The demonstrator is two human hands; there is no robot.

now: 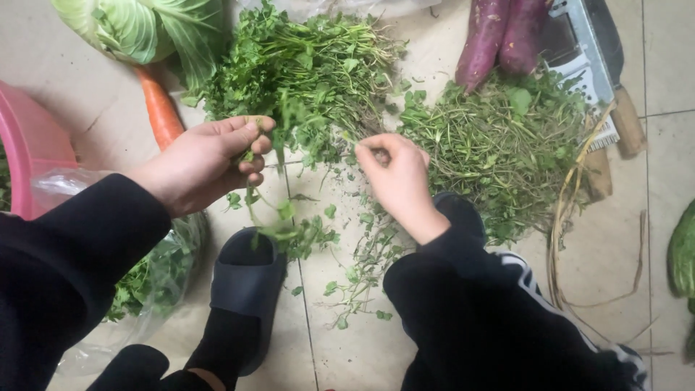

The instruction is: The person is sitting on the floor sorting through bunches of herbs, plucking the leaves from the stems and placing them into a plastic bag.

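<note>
Clearly held between both hands: a thin leafy herb sprig (279, 217), pinched near its top by the left hand (210, 163), thumb and fingers closed narrowly around the stem, leafy end drooping down past the dark slipper (250, 279). Long axis roughly upright in the view, running from the left hand's grip down toward the feet, bending slightly rightward. Right hand (394, 174) curled shut beside it, fingertips pressed together on something small; cannot tell exactly what, probably a plucked bit of stem or root. Left hand nearer the sprig, right hand apart from it across a tile seam on the floor (347, 355).

Just beyond the left hand, a big untrimmed herb bunch (311, 69); beyond the right hand, a stalky heap of stems (507, 145). Also near: carrot (159, 108), cabbage (145, 25), purple sweet potatoes (492, 32), pink basin (29, 145), clear plastic bag of greens (156, 279) under the left forearm.
</note>
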